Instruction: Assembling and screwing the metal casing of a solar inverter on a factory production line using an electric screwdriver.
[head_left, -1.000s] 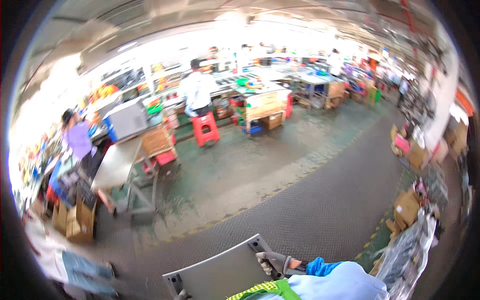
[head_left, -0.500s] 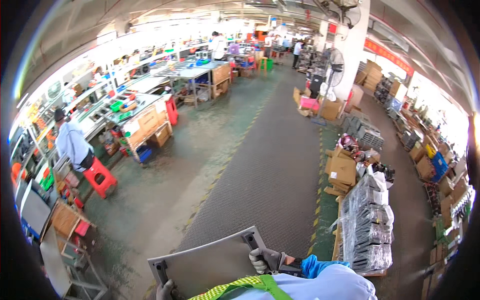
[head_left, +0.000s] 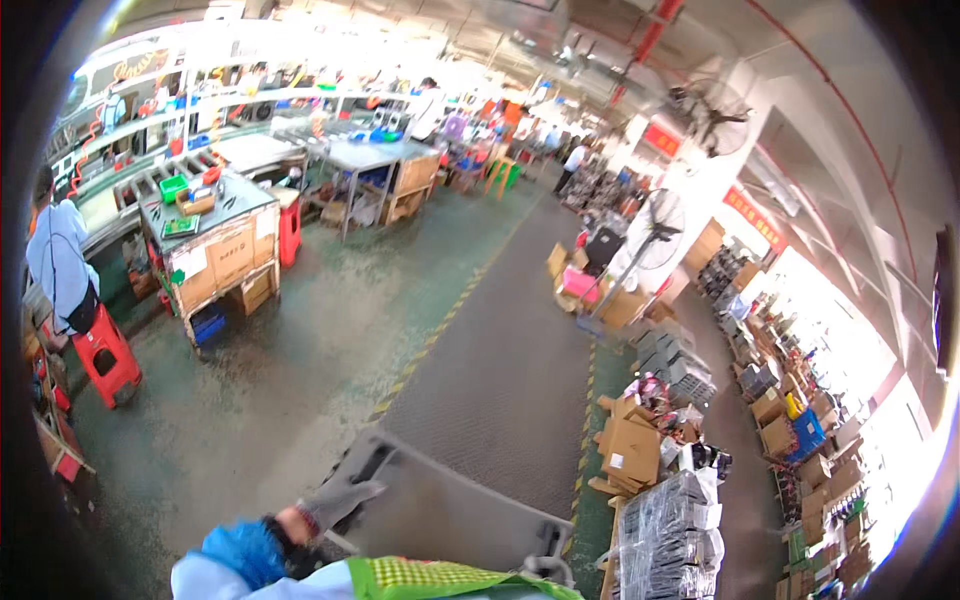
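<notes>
A flat grey panel point(head_left: 450, 510) with a black handle at each end is held low in front of me, tilted down to the right. My left hand point(head_left: 345, 500), in a grey glove, is closed round the handle at the panel's left end. At the opposite end, by the other black handle, is my gloved right hand point(head_left: 548, 570), partly hidden by the apron and the lower edge of the picture; its fingers seem wrapped at that handle. A blue sleeve cover point(head_left: 240, 557) shows on my left forearm. A green checked apron point(head_left: 440, 575) lies below the panel.
A dark walkway point(head_left: 490, 370) with yellow-black edge lines runs ahead. Wrapped stacked parts point(head_left: 665, 540), cardboard boxes point(head_left: 632, 445) and a standing fan point(head_left: 655, 230) line its right side. Left are workbenches point(head_left: 225, 235), a red stool point(head_left: 105, 360) and a seated person point(head_left: 62, 265).
The view has tilted and shifted, so the surroundings lean and sit further left. The panel now slopes down to the right instead of up. My left hand and forearm have come further into view.
</notes>
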